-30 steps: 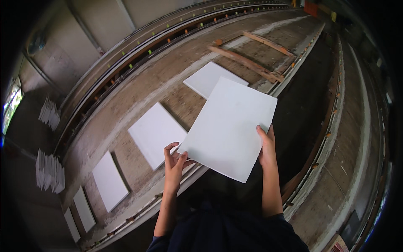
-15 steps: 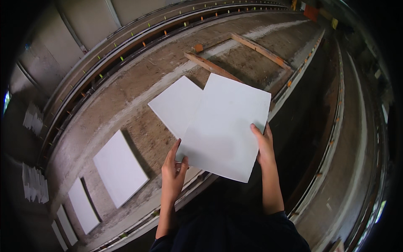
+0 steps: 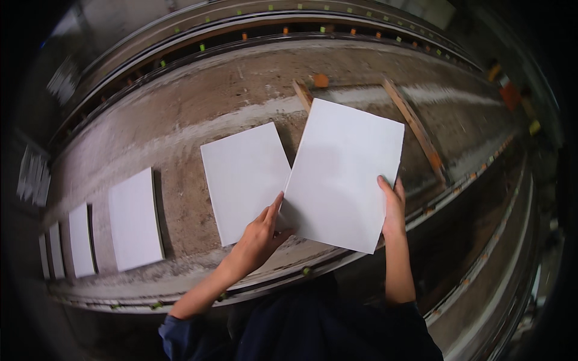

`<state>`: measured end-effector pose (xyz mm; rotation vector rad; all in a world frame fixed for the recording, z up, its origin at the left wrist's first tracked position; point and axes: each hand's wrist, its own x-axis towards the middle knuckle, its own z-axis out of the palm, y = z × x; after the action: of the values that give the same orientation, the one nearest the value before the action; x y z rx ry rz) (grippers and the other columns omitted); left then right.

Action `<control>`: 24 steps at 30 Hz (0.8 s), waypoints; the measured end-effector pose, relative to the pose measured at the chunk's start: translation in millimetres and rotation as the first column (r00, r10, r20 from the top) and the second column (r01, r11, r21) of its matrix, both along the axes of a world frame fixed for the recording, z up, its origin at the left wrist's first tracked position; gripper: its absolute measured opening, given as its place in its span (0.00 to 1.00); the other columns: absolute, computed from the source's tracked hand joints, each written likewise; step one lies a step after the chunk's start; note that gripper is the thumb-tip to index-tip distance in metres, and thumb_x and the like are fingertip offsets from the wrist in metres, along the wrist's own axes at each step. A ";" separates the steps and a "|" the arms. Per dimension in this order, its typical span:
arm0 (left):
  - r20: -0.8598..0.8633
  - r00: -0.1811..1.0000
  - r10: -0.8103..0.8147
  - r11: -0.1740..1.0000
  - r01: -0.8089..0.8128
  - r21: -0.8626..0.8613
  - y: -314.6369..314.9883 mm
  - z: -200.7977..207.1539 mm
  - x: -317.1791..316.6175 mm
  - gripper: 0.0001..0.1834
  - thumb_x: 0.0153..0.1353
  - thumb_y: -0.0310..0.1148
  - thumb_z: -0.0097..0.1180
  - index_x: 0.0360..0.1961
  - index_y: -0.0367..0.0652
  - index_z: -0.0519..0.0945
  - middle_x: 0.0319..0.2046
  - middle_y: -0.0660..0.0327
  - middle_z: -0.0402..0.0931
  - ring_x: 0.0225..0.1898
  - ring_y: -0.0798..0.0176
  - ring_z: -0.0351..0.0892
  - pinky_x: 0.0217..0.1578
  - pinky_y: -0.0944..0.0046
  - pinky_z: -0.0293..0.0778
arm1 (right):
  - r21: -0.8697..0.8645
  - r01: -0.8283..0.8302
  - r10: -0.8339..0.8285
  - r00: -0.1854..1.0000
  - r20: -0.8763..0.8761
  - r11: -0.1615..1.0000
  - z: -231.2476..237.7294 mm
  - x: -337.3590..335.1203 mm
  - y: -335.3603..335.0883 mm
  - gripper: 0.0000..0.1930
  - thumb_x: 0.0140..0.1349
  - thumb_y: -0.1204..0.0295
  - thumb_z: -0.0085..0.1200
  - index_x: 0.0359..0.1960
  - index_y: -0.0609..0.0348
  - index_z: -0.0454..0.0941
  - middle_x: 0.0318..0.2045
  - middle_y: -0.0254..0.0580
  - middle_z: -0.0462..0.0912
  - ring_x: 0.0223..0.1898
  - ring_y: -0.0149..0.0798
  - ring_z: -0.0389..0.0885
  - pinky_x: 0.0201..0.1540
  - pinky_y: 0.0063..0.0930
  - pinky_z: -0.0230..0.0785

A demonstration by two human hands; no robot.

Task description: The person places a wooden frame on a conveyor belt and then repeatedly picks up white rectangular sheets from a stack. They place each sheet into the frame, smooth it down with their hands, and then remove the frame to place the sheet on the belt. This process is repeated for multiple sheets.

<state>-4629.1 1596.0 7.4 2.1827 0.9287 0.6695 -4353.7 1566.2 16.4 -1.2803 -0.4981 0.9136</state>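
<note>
A white rectangular stack of sheets (image 3: pixel 349 168), which looks like paper, is held above the bench in front of me. My right hand (image 3: pixel 392 207) grips its right edge, thumb on top and the other fingers partly hidden behind. At the lower left corner, my left hand (image 3: pixel 262 234) holds the left edge, its fingers stretched along the side and the thumb by the bottom edge. Just left of the held stack, a second white stack (image 3: pixel 241 180) lies flat on the bench, its right side partly covered by the held one and my left hand.
Farther left on the long, dusty brown bench (image 3: pixel 180 198) lies another white stack (image 3: pixel 135 219), with several more in line. Wooden strips (image 3: pixel 415 129) lie beyond the held stack. A rail with coloured clips (image 3: pixel 325 30) runs along the back. White bundles (image 3: pixel 34 174) stand far left.
My view has turned, so the bench lies more level across it. The held stack now overlaps less of the one behind it. My left forearm reaches in more from the left.
</note>
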 end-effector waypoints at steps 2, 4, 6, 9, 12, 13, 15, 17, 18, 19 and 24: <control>-0.018 1.000 -0.001 0.999 0.000 -0.038 6.7 0.2 23.7 0.43 0.49 0.27 0.60 0.62 0.35 0.48 0.36 0.44 0.70 0.31 0.47 0.73 0.34 0.55 0.71 | -0.017 -0.063 0.063 0.998 0.004 0.998 -7.4 33.6 14.9 0.24 0.57 0.70 0.51 0.55 0.65 0.62 0.47 0.44 0.72 0.48 0.38 0.71 0.49 0.30 0.63; 0.003 1.000 0.015 0.998 -0.015 -0.066 11.0 -1.5 55.6 0.42 0.49 0.28 0.59 0.62 0.35 0.49 0.36 0.44 0.70 0.33 0.47 0.72 0.35 0.55 0.70 | 0.003 -0.092 0.092 0.993 0.080 0.996 -11.2 65.4 33.9 0.26 0.58 0.71 0.51 0.57 0.63 0.59 0.49 0.46 0.70 0.50 0.37 0.69 0.52 0.29 0.61; -0.117 0.991 0.071 0.990 -0.084 -0.114 18.9 -0.2 88.8 0.39 0.51 0.28 0.58 0.61 0.35 0.51 0.38 0.45 0.70 0.37 0.47 0.72 0.38 0.55 0.70 | 0.019 -0.073 0.067 0.974 0.214 0.997 -12.5 95.3 55.7 0.27 0.58 0.71 0.51 0.58 0.62 0.58 0.50 0.46 0.70 0.51 0.37 0.68 0.53 0.29 0.59; -0.104 0.983 0.149 0.984 -0.158 -0.085 18.1 -12.4 138.1 0.34 0.53 0.31 0.57 0.59 0.39 0.56 0.41 0.47 0.70 0.43 0.49 0.71 0.43 0.57 0.70 | 0.109 -0.167 0.123 0.936 0.330 0.980 -19.7 146.8 84.1 0.29 0.58 0.72 0.51 0.61 0.62 0.55 0.51 0.46 0.70 0.52 0.36 0.67 0.55 0.28 0.57; -0.100 0.970 0.222 0.975 -0.223 0.002 27.7 -12.5 177.2 0.25 0.56 0.32 0.53 0.55 0.39 0.63 0.49 0.50 0.67 0.52 0.50 0.66 0.52 0.58 0.65 | 0.089 -0.302 0.246 0.888 0.388 0.949 -28.4 198.2 101.5 0.31 0.58 0.72 0.52 0.62 0.61 0.54 0.51 0.46 0.69 0.51 0.35 0.67 0.55 0.27 0.57; -0.084 0.965 0.250 0.968 -0.250 0.009 33.1 -17.8 187.0 0.23 0.57 0.31 0.52 0.54 0.39 0.64 0.50 0.50 0.66 0.53 0.50 0.66 0.53 0.58 0.64 | 0.058 -0.311 0.264 0.879 0.397 0.949 -32.3 212.5 102.4 0.31 0.58 0.73 0.52 0.62 0.61 0.54 0.51 0.46 0.70 0.50 0.33 0.68 0.54 0.25 0.57; -0.094 0.948 0.303 0.953 -0.301 0.031 41.8 -22.0 204.4 0.19 0.58 0.29 0.49 0.51 0.39 0.68 0.54 0.51 0.62 0.55 0.49 0.63 0.54 0.56 0.62 | -0.005 -0.369 0.350 0.878 0.325 0.929 -39.9 233.0 107.1 0.31 0.57 0.73 0.52 0.62 0.61 0.55 0.50 0.45 0.71 0.49 0.32 0.69 0.54 0.24 0.57; -0.162 0.914 0.373 0.923 -0.348 0.161 47.3 -33.2 215.5 0.19 0.57 0.28 0.49 0.51 0.38 0.68 0.55 0.53 0.61 0.61 0.51 0.55 0.58 0.55 0.57 | -0.057 -0.401 0.399 0.867 0.298 0.914 -52.2 243.5 112.8 0.31 0.57 0.73 0.53 0.62 0.62 0.55 0.49 0.45 0.72 0.47 0.31 0.71 0.52 0.23 0.59; -0.185 0.895 0.406 0.903 -0.362 0.233 50.7 -38.9 221.5 0.19 0.57 0.28 0.48 0.51 0.38 0.68 0.56 0.53 0.60 0.62 0.52 0.51 0.60 0.54 0.55 | -0.053 -0.411 0.407 0.863 0.300 0.910 -58.2 249.0 116.9 0.31 0.57 0.73 0.53 0.62 0.62 0.55 0.49 0.45 0.73 0.46 0.31 0.72 0.52 0.23 0.60; -0.210 0.885 0.415 0.898 -0.360 0.254 53.2 -43.2 226.5 0.19 0.57 0.28 0.48 0.51 0.37 0.68 0.56 0.53 0.59 0.63 0.51 0.49 0.61 0.53 0.54 | -0.048 -0.419 0.414 0.859 0.301 0.907 -65.2 253.3 120.4 0.31 0.57 0.73 0.53 0.62 0.62 0.54 0.48 0.45 0.73 0.46 0.31 0.72 0.51 0.23 0.61; -0.382 0.799 0.465 0.871 -0.335 0.359 63.5 -54.7 244.3 0.18 0.57 0.28 0.48 0.49 0.34 0.70 0.57 0.54 0.57 0.64 0.48 0.43 0.62 0.51 0.51 | -0.092 -0.478 0.486 0.848 0.211 0.874 -77.9 253.2 139.2 0.32 0.57 0.73 0.52 0.62 0.62 0.54 0.49 0.47 0.72 0.46 0.31 0.72 0.49 0.23 0.64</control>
<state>-4384.9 1659.5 -47.2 2.4664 1.6792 0.4964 -4100.5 1705.4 -61.4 -1.3238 -1.0247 1.2006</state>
